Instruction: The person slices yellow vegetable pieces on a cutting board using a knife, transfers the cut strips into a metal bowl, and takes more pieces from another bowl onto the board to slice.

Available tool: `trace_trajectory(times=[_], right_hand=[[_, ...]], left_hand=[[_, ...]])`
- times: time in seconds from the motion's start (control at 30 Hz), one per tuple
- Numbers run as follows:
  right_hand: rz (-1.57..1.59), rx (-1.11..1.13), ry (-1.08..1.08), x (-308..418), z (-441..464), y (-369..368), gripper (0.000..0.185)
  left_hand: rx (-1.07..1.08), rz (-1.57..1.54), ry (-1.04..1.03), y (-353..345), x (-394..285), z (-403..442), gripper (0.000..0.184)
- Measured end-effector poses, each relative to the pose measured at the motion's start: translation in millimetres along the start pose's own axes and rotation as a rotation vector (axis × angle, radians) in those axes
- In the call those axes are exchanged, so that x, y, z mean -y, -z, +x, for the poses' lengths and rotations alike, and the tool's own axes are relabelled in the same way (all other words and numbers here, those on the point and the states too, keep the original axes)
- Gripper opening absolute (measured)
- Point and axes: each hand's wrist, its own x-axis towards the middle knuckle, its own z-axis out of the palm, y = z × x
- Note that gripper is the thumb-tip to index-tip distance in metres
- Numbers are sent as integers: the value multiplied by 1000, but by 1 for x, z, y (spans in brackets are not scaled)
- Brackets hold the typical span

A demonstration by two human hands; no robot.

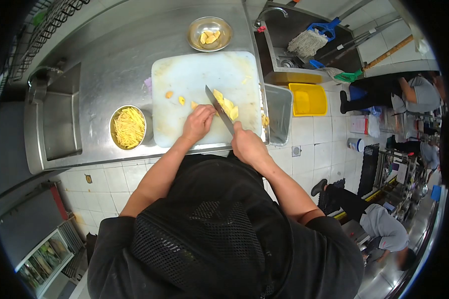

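Note:
My right hand (248,143) grips the handle of a kitchen knife (218,107), its blade angled up and left over the white cutting board (177,72). Curled beside the blade, my left hand (198,122) has its fingers closed over a piece of ginger, mostly hidden beneath them. On the blade's right side lie pale yellow ginger slices (228,106). Small ginger bits (181,100) rest left of my fingers. A metal container of ginger strips (128,128) stands left of the board, and a metal bowl (193,37) with several ginger chunks stands behind it.
A steel counter (110,60) carries the board, with a sink (62,119) at left. Right of it are a grey bin (278,112), a yellow tub (309,99) and mops (308,44) over another sink. Several people work at the far right.

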Motion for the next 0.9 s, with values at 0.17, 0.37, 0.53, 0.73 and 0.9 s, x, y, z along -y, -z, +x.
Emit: trace_trajectory(times=[0.17, 0.37, 0.53, 0.73, 0.9], right_hand=[[1, -21, 14, 3, 0, 0, 23], [9, -18, 13, 4, 5, -1, 24], [25, -11, -18, 5, 10, -4, 24], [16, -11, -37, 7, 12, 0, 24], [27, 2, -52, 9, 1, 10, 23]], left_hand=[[20, -5, -12, 2, -1, 1, 15], [32, -10, 2, 1, -1, 0, 17], [58, 19, -34, 3, -2, 2, 20], [80, 50, -99, 4, -3, 5, 21], [107, 27, -63, 4, 2, 5, 23]])
